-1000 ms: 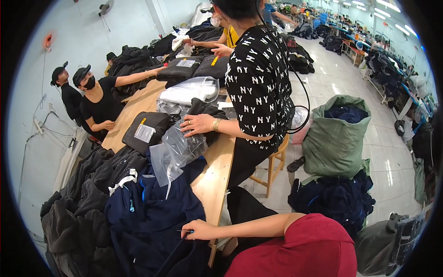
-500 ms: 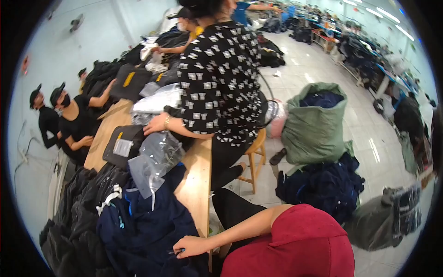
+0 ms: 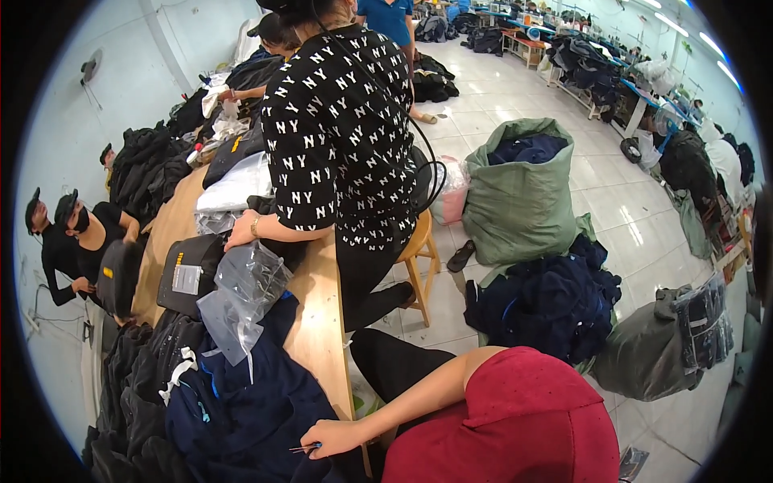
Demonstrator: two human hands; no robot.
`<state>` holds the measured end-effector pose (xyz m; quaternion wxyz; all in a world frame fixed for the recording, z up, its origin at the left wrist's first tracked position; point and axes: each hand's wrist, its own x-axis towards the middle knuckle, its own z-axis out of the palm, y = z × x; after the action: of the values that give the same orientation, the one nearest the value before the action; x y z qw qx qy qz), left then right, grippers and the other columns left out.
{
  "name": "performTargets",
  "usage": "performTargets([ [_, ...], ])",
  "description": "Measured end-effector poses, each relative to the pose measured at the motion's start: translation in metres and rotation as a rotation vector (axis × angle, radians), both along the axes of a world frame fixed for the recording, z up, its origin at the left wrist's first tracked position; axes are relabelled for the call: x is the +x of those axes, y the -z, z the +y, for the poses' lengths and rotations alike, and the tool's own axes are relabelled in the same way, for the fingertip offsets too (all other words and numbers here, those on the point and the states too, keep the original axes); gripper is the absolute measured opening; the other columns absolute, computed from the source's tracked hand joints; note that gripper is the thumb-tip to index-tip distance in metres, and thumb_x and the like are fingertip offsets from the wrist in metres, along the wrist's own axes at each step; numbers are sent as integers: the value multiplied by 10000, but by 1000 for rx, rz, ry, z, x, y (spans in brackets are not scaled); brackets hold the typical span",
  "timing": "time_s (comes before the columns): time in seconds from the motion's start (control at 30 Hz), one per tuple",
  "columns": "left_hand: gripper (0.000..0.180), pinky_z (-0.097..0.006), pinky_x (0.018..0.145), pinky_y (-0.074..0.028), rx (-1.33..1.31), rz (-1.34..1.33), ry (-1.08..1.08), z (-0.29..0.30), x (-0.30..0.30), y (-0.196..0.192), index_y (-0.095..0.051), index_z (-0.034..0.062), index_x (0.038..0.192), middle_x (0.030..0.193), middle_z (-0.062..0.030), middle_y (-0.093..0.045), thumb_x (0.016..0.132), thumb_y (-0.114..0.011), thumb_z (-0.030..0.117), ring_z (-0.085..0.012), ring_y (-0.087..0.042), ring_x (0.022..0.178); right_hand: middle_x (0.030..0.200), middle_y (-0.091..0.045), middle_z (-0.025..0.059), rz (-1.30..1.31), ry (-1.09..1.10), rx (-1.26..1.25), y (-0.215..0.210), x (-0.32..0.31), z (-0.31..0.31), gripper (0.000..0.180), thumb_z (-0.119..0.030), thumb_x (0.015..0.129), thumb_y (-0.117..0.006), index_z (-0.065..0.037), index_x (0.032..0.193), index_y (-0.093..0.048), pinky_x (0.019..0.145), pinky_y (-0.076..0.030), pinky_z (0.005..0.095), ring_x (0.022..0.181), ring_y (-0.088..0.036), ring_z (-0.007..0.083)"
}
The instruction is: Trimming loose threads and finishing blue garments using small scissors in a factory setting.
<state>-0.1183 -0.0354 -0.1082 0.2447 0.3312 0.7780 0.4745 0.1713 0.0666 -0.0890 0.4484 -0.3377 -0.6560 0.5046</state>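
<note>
My right hand (image 3: 336, 439), at the end of a bare forearm from a red sleeve, is closed around small thread snips (image 3: 304, 447). Their thin metal blades point left, and a bit of blue shows by my fingers. Under the hand spreads a navy blue garment (image 3: 241, 410) with a teal cord or zip pull (image 3: 203, 412) and a white strip (image 3: 179, 375) at its far left edge. The blades are over this cloth; whether they touch it I cannot tell. My left hand is out of the picture.
Dark garments (image 3: 133, 394) are heaped at the left. A clear plastic bag (image 3: 241, 302) lies beyond the navy cloth on the wooden table (image 3: 318, 310). A co-worker in a patterned black top (image 3: 338, 145) sits close ahead. A green sack (image 3: 519, 201) and navy pile (image 3: 547, 302) stand right.
The view has shifted, moving the scene left and slightly up. The snips' blades show more clearly in my right hand. Across the table, a person has brought a dark folded package toward themselves.
</note>
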Motion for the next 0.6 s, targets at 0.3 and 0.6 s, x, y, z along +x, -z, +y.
performTargets([
  [0.3, 422, -374, 983, -349, -10, -12, -42, -2, 6, -8, -574, -57, 1115, 1217, -232, -504, 881, -470, 278, -312, -491, 1074, 718, -618, 148, 30, -45, -11, -1, -8, 7, 180, -135, 721, -617, 21, 811, -602, 638, -448, 354, 708, -605, 293],
  [0.6, 448, -375, 971, -361, 15, 134, 51, -3, -18, 15, -567, -84, 1104, 1199, -251, -510, 884, -464, 292, -319, -494, 1064, 738, -612, 141, -17, -62, 15, 7, -15, 7, 190, -150, 753, -608, 20, 836, -586, 653, -446, 342, 731, -604, 285],
])
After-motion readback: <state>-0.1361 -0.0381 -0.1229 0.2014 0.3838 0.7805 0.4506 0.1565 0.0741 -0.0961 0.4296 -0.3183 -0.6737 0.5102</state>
